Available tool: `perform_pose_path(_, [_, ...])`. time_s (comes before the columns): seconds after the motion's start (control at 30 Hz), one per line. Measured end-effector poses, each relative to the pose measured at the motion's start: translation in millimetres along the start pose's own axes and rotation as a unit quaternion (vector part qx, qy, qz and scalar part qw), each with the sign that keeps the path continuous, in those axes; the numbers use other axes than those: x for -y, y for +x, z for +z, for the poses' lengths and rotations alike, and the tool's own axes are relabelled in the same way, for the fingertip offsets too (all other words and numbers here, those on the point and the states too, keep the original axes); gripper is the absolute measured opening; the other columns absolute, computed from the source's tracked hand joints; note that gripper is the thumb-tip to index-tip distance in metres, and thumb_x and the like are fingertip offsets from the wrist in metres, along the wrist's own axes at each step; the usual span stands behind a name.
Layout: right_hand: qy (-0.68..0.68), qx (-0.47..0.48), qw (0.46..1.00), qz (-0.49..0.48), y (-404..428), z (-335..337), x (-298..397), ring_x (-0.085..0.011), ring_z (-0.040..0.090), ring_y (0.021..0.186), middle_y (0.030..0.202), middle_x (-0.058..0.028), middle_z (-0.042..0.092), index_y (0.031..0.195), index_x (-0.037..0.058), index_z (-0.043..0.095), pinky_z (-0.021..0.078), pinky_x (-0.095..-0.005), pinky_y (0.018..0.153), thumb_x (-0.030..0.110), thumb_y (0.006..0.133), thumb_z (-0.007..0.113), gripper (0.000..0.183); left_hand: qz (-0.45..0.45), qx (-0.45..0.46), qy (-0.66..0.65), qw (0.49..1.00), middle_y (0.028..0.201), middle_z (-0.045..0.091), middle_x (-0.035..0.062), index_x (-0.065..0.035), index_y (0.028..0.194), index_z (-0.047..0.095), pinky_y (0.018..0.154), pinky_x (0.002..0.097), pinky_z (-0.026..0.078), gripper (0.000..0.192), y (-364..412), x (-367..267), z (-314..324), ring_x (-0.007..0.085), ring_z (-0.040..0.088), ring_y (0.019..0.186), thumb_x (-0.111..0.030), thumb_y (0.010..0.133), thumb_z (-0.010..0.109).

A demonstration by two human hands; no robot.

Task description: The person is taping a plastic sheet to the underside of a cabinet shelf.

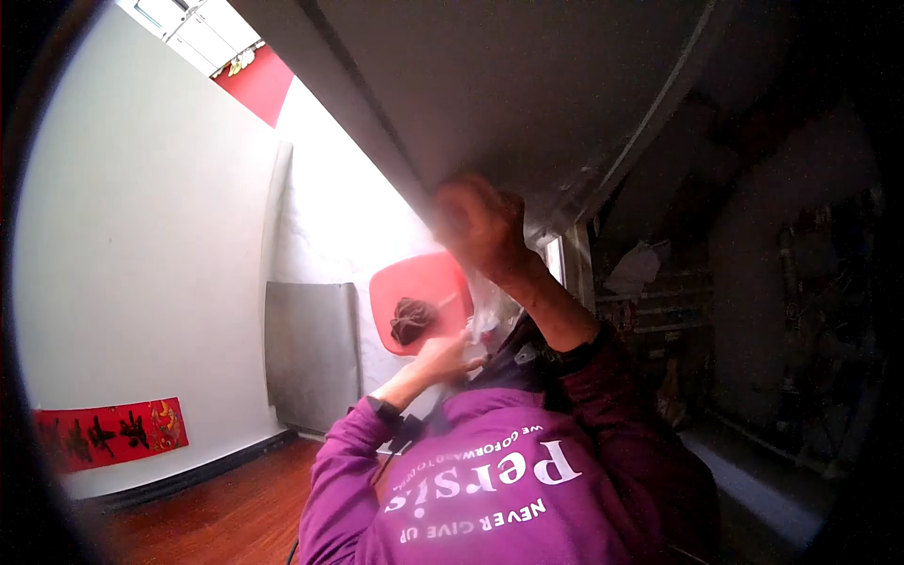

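My right hand (480,222) is raised, its fingers curled, against the lower part of a large dark panel (522,92) that looks like a door. It is blurred and shadowed, and whether it grips the panel cannot be made out. Lower down, my left hand (448,357) reaches across the near edge of a red plastic stool (409,275), beside a clear plastic bag (487,311). Whether the fingers hold the bag is unclear. On the stool seat rests a crumpled dark brown bundle (413,320), perhaps cloth.
A grey metal-like panel (311,353) stands left of the stool, against a white wall (155,233). The wall carries a red banner (113,434) with writing. Reddish wood flooring (226,505) shows at lower left. Dim shelving (657,304) fills the right side.
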State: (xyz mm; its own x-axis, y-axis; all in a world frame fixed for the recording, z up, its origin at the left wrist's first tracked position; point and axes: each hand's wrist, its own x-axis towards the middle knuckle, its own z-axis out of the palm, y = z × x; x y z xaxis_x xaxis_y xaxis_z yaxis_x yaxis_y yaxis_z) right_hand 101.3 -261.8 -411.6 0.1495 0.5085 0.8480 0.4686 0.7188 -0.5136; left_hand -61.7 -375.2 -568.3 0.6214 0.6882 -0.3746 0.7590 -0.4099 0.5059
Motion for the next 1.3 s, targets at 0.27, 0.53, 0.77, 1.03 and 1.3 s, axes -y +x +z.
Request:
perform_pose_path(0.27, [-0.038,0.066,0.994,-0.081,4.8,-14.2,4.4,-0.0236,0.052,0.055,0.069,-0.0078,0.052,0.074,0.0056,0.049,0.0408,-0.0308,0.045,0.005,0.056,0.061,0.022,-0.053,-0.315,-0.126,0.939,0.051,0.044,0.0062,-0.003,0.092,0.049,0.044,0.0245,0.037,0.03,-44.4,-36.2,-144.4,0.0091,0.044,0.046,-0.011,0.066,0.062])
perform_pose_path(0.53, [0.051,0.078,0.995,-0.041,12.8,-7.2,24.8,-0.0209,0.051,0.052,0.06,-0.006,0.047,0.065,0.0073,0.048,0.0426,-0.031,0.046,0.001,0.055,0.057,0.015,0.101,-0.468,-0.067,0.875,0.047,0.033,0.0039,-0.002,0.079,0.051,0.04,0.0234,0.029,0.016,-33.2,-127.5,-274.4,0.0081,0.031,0.043,-0.013,0.068,0.056])
perform_pose_path(0.77, [0.065,0.041,0.996,-0.04,22.5,17.3,38.6,-0.0205,0.05,0.052,0.061,-0.0056,0.047,0.067,0.0085,0.05,0.0409,-0.0308,0.045,0.003,0.056,0.059,0.016,-0.047,-0.417,-0.149,0.895,0.055,0.047,0.0015,0.0012,0.067,0.052,0.047,0.0209,0.035,0.017,-46.9,-91.7,-238.6,0.0054,0.04,0.053,-0.013,0.074,0.055])
perform_pose_path(1.03, [0.154,0.056,0.985,0.051,17.0,21.5,60.6,-0.019,0.048,0.052,0.063,-0.0062,0.046,0.076,0.0068,0.05,0.0395,-0.0289,0.047,0.005,0.06,0.061,0.019,-0.048,-0.484,-0.122,0.865,0.052,0.048,0.0033,0.0026,0.064,0.051,0.044,0.0221,0.035,0.018,-50.6,-103.5,-233.0,0.0068,0.042,0.05,-0.013,0.073,0.055])
perform_pose_path(1.3, [0.239,0.093,0.964,0.074,5.5,31.8,43.2,-0.0211,0.045,0.053,0.064,-0.0075,0.045,0.076,0.0066,0.049,0.0374,-0.0307,0.048,0.005,0.061,0.061,0.019,-0.097,-0.527,-0.066,0.842,0.053,0.052,0.0067,0.0027,0.06,0.052,0.043,0.0235,0.036,0.023,-43.9,-113.3,-234.4,0.009,0.046,0.047,-0.016,0.071,0.059])
